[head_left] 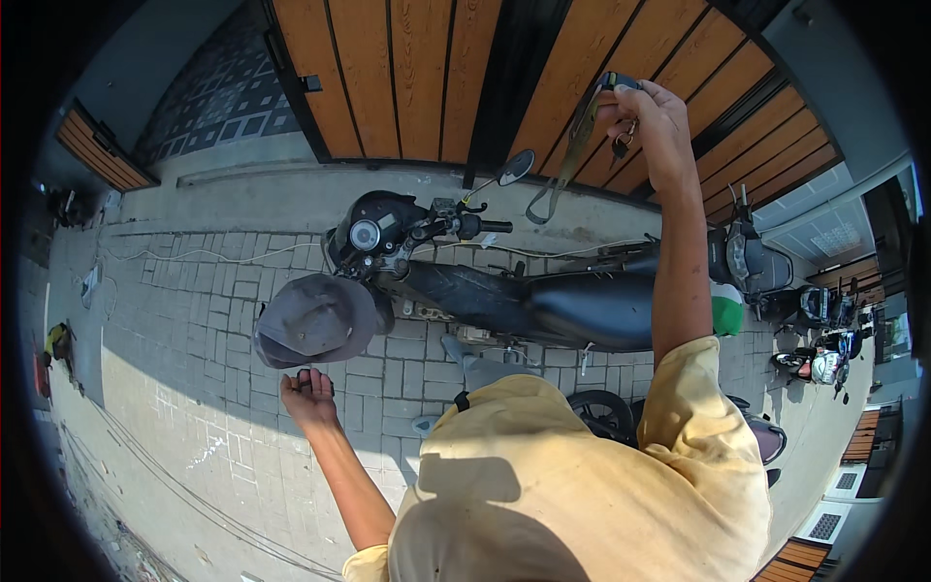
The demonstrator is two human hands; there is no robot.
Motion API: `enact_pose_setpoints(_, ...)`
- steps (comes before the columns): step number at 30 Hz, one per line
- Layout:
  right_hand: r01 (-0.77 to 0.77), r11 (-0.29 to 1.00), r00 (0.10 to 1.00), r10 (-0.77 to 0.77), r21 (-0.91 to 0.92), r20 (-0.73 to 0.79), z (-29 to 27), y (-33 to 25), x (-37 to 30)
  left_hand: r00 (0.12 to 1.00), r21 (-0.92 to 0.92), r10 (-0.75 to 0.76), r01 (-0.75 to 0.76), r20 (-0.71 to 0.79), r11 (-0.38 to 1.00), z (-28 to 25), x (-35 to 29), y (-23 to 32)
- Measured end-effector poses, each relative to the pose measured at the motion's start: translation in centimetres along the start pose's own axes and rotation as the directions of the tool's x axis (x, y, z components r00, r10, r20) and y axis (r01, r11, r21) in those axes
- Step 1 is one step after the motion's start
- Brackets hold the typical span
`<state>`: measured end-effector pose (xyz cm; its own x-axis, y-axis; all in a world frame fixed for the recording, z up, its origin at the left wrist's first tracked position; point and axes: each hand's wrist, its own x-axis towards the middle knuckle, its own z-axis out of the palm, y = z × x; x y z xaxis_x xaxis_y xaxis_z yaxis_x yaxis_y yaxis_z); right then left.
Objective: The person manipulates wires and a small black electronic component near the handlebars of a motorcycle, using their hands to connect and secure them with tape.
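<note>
Keys [621,145] dangle beneath the right hand [663,126], which is raised at the upper right of the frame, its fingers closed around a small dark object [617,80] and the top of an olive lanyard [580,136]. The strap falls toward the upper middle, ending in a loop in front of the wooden gate [417,82]. At the left of the frame, the left hand [310,398] has its fingers curled just under the lower edge of a grey cap [315,315]; something dark shows at the fingertips, but I cannot tell whether they grip it or the cap. The cap covers part of the front end of a black motorcycle [592,308], whose seat stretches across the centre toward the right. A round mirror [516,167] rises near the upper middle, and grey paving [213,310] spreads beneath at left.
</note>
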<state>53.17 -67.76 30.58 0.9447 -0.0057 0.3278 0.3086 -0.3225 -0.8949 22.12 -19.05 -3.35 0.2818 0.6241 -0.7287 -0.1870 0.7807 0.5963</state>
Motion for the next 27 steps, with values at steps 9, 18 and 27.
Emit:
enact_pose_setpoints(9, -0.153, 0.983, 0.985, 0.160, 0.104, -0.059, -2.0, 9.8, 9.5, 0.981, 0.010, 0.087, -0.090, 0.173, 0.996, 5.2, 1.2, -1.6)
enact_pose_setpoints(18, -0.175, 0.976, 0.982, 0.164, 0.129, 0.093, -0.6, 15.4, 14.9, 0.927, 0.005, 0.173, -0.185, 0.333, 0.983, 7.5, 1.9, -5.1)
enact_pose_setpoints(27, -0.162, 0.984, 0.986, 0.159, 0.070, 0.048, 1.6, 13.4, 15.0, 0.907, 0.198, 0.409, -0.420, 0.097, 0.886, 4.2, 6.0, -5.8)
